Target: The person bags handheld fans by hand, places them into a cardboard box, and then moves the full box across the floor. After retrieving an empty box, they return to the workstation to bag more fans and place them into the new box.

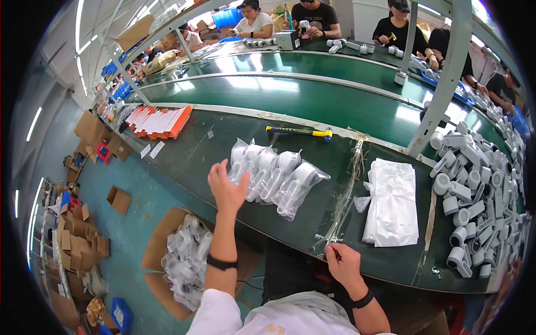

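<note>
My left hand (228, 187) is open, fingers spread, at the left end of a row of clear-bagged white devices (271, 173), each with a round head and a handle. Whether the fingertips touch the nearest bag I cannot tell. At the table's front edge, my right hand (341, 263) is closed, thumb against curled fingers. It sits by the lower end of a strip of thin, shiny strands (345, 198); what it pinches is hidden. A stack of white plastic bags (391, 204) lies to its right. Beyond the row rests a yellow and black hammer (298, 132).
Loose grey-white devices (474, 195) pile up at the right. Orange and white cartons (159, 121) lie far left on the table. Below, an open cardboard box (153, 254) holds bagged devices. A metal post (446, 84) rises behind the table; co-workers sit across the green conveyor (251, 86).
</note>
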A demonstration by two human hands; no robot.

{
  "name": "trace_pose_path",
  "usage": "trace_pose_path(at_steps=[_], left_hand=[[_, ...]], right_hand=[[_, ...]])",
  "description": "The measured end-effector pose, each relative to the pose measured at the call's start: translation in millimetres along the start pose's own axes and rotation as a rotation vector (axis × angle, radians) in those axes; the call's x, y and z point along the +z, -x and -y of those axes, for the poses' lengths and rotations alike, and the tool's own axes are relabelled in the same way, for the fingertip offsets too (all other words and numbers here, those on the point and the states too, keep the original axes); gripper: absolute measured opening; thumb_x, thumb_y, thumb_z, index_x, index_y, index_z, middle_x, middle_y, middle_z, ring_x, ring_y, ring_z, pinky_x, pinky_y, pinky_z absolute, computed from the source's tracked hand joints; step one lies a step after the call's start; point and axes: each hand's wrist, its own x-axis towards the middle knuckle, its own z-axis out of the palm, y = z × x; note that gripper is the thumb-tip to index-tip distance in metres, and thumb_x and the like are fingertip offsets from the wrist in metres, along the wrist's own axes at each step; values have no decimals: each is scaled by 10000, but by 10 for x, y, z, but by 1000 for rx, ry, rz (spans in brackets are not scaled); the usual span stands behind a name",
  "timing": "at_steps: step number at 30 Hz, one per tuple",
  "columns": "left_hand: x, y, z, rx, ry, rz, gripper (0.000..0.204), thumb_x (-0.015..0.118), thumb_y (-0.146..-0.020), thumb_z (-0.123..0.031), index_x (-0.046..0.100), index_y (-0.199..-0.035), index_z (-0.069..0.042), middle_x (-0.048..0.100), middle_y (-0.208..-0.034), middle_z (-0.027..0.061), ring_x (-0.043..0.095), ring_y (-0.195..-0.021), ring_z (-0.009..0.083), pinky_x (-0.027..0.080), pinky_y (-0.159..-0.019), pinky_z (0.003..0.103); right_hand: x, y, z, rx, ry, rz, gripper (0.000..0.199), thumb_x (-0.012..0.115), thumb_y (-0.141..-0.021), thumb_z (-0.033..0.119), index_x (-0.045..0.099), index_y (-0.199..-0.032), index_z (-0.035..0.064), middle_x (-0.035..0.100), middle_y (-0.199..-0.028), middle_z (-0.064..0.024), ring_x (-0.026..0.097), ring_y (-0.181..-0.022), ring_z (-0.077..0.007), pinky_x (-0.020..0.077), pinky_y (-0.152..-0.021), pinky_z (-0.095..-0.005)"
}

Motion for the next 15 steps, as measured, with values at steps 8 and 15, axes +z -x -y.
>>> trace_pose_path(at_steps=[8, 15], left_hand=[[5, -25, -521, -127, -237, 759, 1031, 669, -650, -769, 384, -1422, -148, 196, -1541, 194, 128, -1422, 489, 201, -980, 797], [10, 338, -907, 213, -186, 496, 912, 728, -640, -696, 484, -1273, -85, 255, -1481, 228, 87, -1397, 562, 142, -918, 845]], right_hand=[[-3, 16, 12, -12, 24, -22, 48, 705, -828, 63, 677, -850, 31, 626, -679, -101, 612, -554, -231, 474, -515, -317], [8, -18, 9, -55, 53, -11, 52, 702, -831, 47, 677, -849, 5, 632, -676, -110, 607, -546, -203, 470, -516, -295]])
